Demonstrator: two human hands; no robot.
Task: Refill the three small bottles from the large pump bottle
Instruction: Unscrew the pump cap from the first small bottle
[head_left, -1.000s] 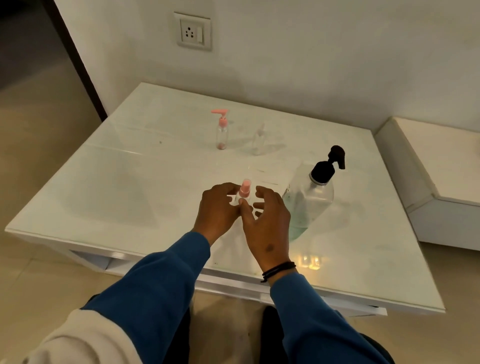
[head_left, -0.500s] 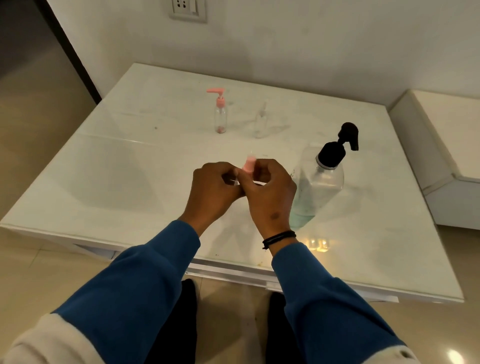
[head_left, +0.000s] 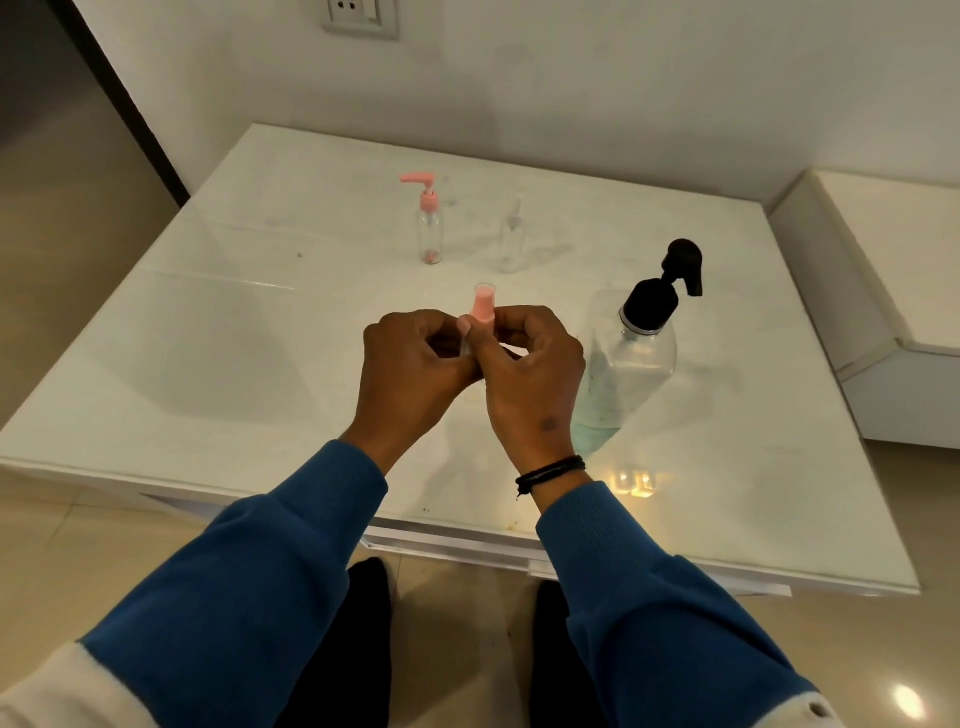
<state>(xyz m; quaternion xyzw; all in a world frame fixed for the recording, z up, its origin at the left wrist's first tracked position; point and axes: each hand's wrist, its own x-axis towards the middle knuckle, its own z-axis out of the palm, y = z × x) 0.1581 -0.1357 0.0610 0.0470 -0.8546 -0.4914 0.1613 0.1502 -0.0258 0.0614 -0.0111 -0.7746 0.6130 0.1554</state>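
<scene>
between the two hands, above the near half of the white table (head_left: 208, 332), a small pink-topped bottle (head_left: 482, 306) is being held upright, its long axis running nearly straight up from the grip. its clear body is being clasped low by the curled fingers of the left hand (head_left: 415, 374), while its pink collar is being pinched by the thumb and fingers of the right hand (head_left: 530, 379); both hands are closed around it, and most of the body is being hidden by them. only the pink top, seemingly under a clear cap, is being left in view above the fingertips.

just right of the grip, the large pump bottle (head_left: 631, 364) is being left standing with its black nozzle turned away to the right, so the right hand is judged the nearer one for reaching it. well beyond the grip, a pink pump bottle (head_left: 429, 228) and a clear bottle (head_left: 513, 236) are waiting side by side, both looking empty.

the top is judged to be in the course of being unscrewed, a twist about that upright axis, with filling not yet begun.
</scene>
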